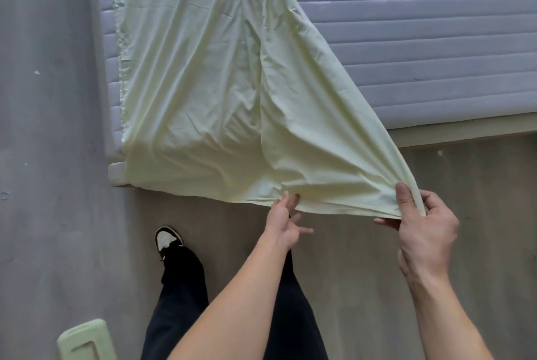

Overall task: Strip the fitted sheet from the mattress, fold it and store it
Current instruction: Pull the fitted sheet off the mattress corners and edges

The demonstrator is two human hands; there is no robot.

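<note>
- Head cam, nearest stuff first: green plastic lid-looking thing [84, 340] sits at the bottom left on the floor [348, 243], next to dark trousers [180, 287] and a black and white sneaker [168, 240].
- Right hand [424, 220] has the sheet's near corner pinched tight, thumb on top, other fingers curled under the hem.
- Left hand [283, 218] is up against the same hem further left, thumb and forefinger on the cloth, other fingers loose and spread. Can't tell if it's really gripping.
- Pale yellow-green fitted sheet [203, 83] is stretched from the hands back over the mattress corner, doubled over itself with a long fold down the middle.
- Grey quilted mattress [421, 39] is bare on the right side, on a light wooden base [465, 130].
</note>
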